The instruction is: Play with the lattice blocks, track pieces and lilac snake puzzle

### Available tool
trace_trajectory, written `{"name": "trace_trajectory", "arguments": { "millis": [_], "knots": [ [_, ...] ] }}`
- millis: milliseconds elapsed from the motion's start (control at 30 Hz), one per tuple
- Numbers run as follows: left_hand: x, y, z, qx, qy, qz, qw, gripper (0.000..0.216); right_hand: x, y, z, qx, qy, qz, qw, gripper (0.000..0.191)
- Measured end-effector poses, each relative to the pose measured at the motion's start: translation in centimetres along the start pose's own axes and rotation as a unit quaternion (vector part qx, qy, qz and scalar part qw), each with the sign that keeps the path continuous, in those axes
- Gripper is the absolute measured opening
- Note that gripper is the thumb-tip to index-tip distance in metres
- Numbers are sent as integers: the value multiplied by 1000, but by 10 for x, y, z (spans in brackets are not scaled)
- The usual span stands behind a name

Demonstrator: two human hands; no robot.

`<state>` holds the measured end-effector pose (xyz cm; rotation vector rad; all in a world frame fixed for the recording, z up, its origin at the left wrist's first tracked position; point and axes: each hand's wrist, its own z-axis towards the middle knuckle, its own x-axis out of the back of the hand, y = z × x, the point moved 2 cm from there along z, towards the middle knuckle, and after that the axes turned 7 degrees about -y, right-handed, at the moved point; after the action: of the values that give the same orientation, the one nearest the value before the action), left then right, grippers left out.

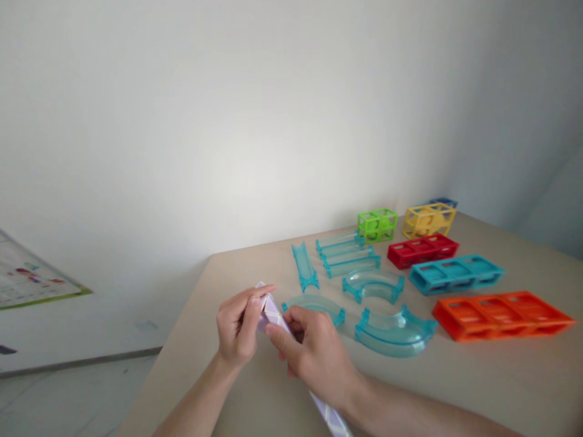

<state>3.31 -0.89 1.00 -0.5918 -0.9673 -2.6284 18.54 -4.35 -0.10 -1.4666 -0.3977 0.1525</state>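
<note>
Both my hands hold a long pale lilac strip (272,312) with white markings, low over the near left part of the beige table (501,376). My left hand (239,331) pinches its far end with thumb and fingers closed. My right hand (314,352) is closed around its middle, and the strip's near end (332,419) pokes out under my wrist. A curved clear-teal track piece (319,303) lies just beyond my right hand.
More teal track pieces lie beyond: curved ones (394,331) (373,284) and straight ones (304,266) (348,252). Frame blocks sit to the right: orange (501,312), teal (455,273), red (422,249), yellow (428,220), green (377,224). A poster (27,276) lies on the floor at left.
</note>
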Motion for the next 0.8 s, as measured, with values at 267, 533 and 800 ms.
{"name": "trace_trajectory", "arguments": {
  "millis": [267,533,800],
  "knots": [
    [11,5,5,-150,-68,35,986,37,-11,8,7,-37,-198,305,931,55],
    [18,5,8,-177,-80,22,981,35,-9,10,12,-6,-257,371,892,52],
    [24,11,9,-176,-114,-79,975,35,2,11,10,-142,-503,471,711,48]
  ]
}}
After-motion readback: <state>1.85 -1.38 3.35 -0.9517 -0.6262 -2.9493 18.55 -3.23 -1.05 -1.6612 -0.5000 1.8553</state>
